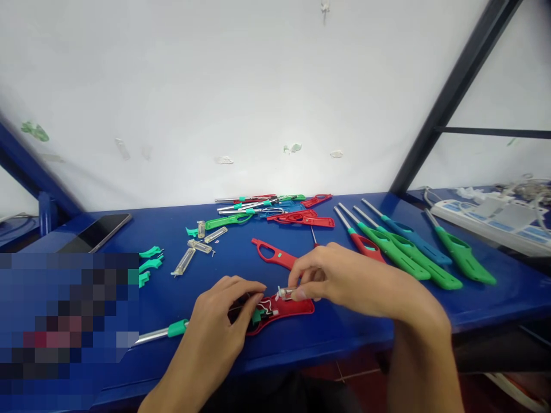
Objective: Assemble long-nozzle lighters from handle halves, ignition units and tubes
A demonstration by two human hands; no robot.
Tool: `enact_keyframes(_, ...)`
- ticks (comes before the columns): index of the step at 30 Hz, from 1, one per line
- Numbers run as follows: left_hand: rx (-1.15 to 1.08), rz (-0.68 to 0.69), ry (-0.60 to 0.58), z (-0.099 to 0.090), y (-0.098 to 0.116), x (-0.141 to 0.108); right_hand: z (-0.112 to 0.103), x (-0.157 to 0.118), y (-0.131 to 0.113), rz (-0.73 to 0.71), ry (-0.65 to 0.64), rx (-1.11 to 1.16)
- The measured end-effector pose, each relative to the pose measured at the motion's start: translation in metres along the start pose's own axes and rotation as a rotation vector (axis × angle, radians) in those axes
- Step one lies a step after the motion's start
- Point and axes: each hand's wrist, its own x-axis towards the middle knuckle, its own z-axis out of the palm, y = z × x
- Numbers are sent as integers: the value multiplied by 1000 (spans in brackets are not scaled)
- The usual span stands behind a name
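An opened red stick lighter [297, 310] lies at the front of the blue table, its metal tube [152, 335] with a green collar pointing left. My left hand [221, 312] is closed on the lighter's middle, thumb and fingers near a green trigger [257, 316] and white wires; part of the shell is hidden beneath it. Over the handle end, my right hand [325, 275] pinches a small clear fuel tank [285, 293] with a white valve end. Just behind, a loose red shell half [275, 254] lies partly covered by my right hand.
Several assembled lighters [404, 252] lie to the right. Loose clear tanks [184, 262] and green triggers [150, 264] are on the left, near a phone [101, 232]. Shells and tubes are piled [301, 218] by the wall. A power strip [491, 226] is far right.
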Motion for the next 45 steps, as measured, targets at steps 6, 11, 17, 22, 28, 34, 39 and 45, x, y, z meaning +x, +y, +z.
enact_keyframes(6,-17,23,-23,-1,1,-2,3,5,-2,-58,25,2)
enact_keyframes(11,-25,44,-34,0,-1,-1,5,6,-5,-62,32,-25)
enact_keyframes(17,-21,53,-37,0,-2,-1,6,7,-5,-29,21,-17)
enact_keyframes(22,-11,61,-40,1,0,-1,9,7,-4,-28,35,-27)
enact_keyframes(28,32,96,-45,1,0,-1,9,6,-8,-34,54,-13)
enact_keyframes(34,45,124,-33,2,-1,-3,13,5,-11,-48,112,-122)
enact_keyframes(39,30,126,-36,1,-1,-2,14,5,-13,-66,104,-194)
enact_keyframes(45,35,126,-22,1,-1,-2,14,11,-9,-88,86,-189)
